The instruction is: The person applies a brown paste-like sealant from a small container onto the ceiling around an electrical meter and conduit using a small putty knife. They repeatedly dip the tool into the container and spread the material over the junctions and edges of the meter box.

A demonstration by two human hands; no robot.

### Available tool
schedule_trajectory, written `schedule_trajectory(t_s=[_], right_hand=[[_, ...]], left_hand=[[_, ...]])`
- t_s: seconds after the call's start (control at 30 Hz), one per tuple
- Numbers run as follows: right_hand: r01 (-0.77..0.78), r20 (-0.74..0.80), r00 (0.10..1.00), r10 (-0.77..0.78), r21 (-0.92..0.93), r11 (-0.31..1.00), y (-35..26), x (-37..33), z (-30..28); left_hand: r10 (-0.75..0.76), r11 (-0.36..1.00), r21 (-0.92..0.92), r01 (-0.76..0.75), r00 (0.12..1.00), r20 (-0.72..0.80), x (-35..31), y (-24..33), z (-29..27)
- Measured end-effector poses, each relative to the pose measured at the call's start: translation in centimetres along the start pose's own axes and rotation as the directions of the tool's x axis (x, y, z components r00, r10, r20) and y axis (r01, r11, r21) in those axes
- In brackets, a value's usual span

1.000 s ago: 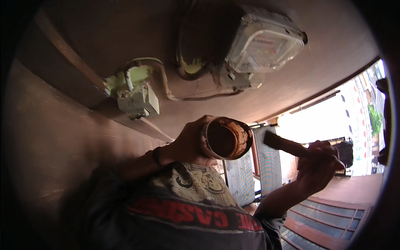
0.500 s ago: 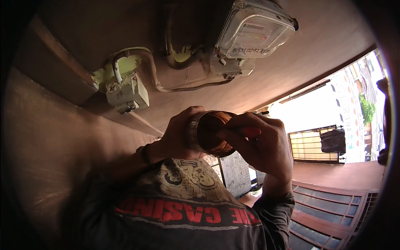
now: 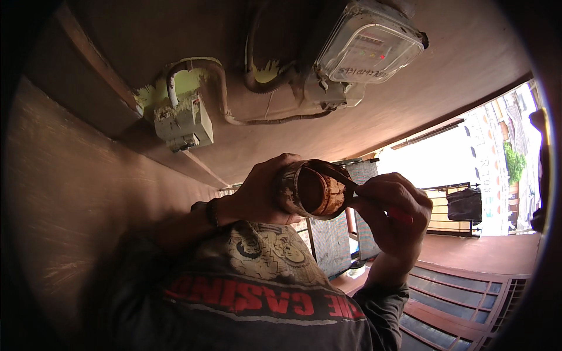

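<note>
My left hand point(image 3: 260, 187) is wrapped round the side of a small round paint can point(image 3: 288, 190), whose open mouth faces me. Brown paint smears its rim and inner wall. In my right hand point(image 3: 398, 210), just to the right of the can, the fingers pinch a small paintbrush point(image 3: 345, 177). Its dark, flat end reaches over the can's rim, and a bit of red handle shows within my palm. The bristle tip is too dark to make out clearly.
On the brown wall are a clear-covered electric meter point(image 3: 369, 55), a paint-spattered breaker box point(image 3: 184, 126) and a bent conduit point(image 3: 222, 96). Pale green patches point(image 3: 190, 81) surround the fittings. To the right are a barred gate point(image 3: 439, 210) with dark cloth and windows point(image 3: 456, 286).
My right hand has moved right, drawing the brush out of the can's mouth to its rim. The left hand and can have shifted slightly right, and more of the can's inside shows.
</note>
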State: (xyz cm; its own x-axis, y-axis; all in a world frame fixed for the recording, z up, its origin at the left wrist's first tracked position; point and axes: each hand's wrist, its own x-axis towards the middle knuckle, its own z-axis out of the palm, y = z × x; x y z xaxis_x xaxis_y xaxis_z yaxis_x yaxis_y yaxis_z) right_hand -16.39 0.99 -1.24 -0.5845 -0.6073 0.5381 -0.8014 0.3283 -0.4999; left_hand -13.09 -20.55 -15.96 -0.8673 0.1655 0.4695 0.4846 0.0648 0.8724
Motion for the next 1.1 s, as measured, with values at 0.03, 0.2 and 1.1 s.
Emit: schedule_trajectory(t_s=[0.03, 0.2, 1.1], right_hand=[[0.043, 0.000, 0.999, -0.043, -0.024, 0.999, 0.1, -0.2, 0.1], [0.160, -0.022, 0.986, -0.164, -0.119, 0.980, 0.7, -0.8, 0.6], [-0.429, 0.049, 0.874, 0.483, 0.544, 0.721, 1.5, -2.7, 4.4]], left_hand=[[-0.005, 1.000, 0.009, 0.005, 1.000, 0.011, 0.0, 0.1, 0.0], [-0.089, 0.995, 0.038, 0.087, 0.994, 0.061, 0.2, 0.6, -0.7], [-0.209, 0.977, 0.054, 0.208, 0.978, 0.011, -0.9, -1.2, -0.3]])
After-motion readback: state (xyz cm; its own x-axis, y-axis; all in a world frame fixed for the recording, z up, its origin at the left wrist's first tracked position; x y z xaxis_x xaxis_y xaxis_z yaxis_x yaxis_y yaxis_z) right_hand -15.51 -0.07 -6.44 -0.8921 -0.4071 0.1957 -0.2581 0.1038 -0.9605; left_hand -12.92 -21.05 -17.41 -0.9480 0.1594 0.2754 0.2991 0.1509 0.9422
